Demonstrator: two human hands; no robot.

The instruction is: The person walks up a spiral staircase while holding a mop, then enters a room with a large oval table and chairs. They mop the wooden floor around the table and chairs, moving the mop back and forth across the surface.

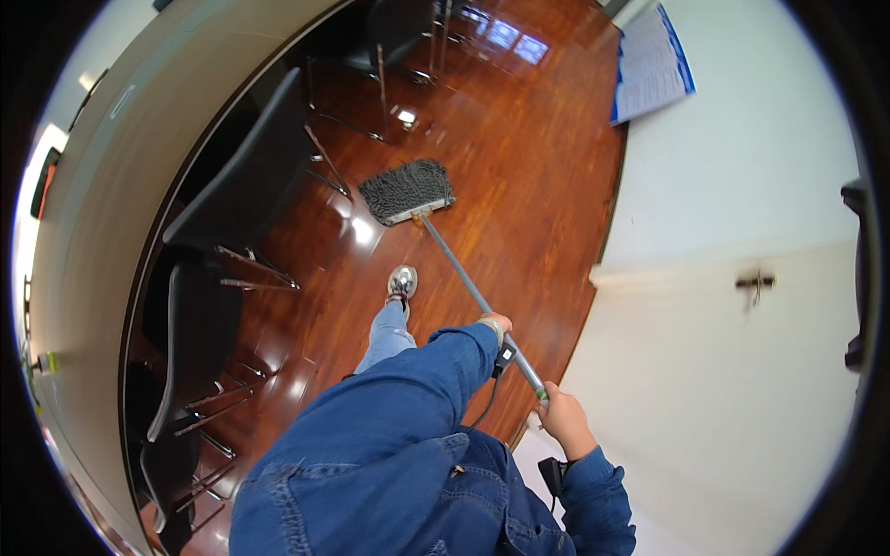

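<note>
A flat mop with a shaggy dark grey head (406, 188) lies on the shiny reddish-brown wood floor (501, 176). Its grey metal handle (456, 266) slants back toward my body. Partway along the handle, my left hand (499, 323) is closed around it, partly hidden by the blue denim sleeve. Higher up, at the end with a green band, my right hand (567, 423) also grips the handle. One foot in a silvery shoe (402, 282) is on the floor, a short way behind the mop head.
Several black chairs (246, 176) with metal legs line the left side, along a long pale table (153, 130). To the right runs a white wall (732, 185) beside a white door (686, 352) with a metal handle (756, 282). A blue-edged paper (652, 69) hangs farther along that wall.
</note>
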